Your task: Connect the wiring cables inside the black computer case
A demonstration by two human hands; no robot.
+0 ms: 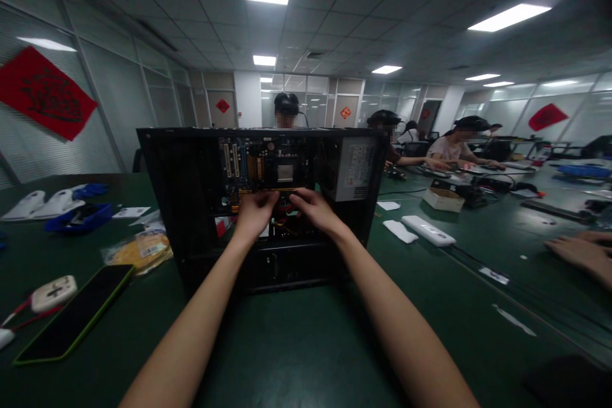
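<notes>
Bare left hand (pixel 257 209) and right hand (pixel 313 206) inside an open, black metal computer case (pixel 296 264).
Fingers pinch near the dark, slotted circuit board (pixel 268 156)'s lower edge; what they grip, I cannot tell. The case stands short of the dark-green tabletop (pixel 287 344)'s far edge.

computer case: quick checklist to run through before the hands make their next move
1. Case resting on the table, open side facing the person: ok.
2. Motherboard and power supply visible inside: ok.
3. Left hand and right hand both near the motherboard's lower part: ok.
4. What the fingers hold: cannot tell, too dark and small.
5. Wires connected: cannot tell, ends not visible.
6. Phone clear of the case: ok, apart on the left.
</notes>
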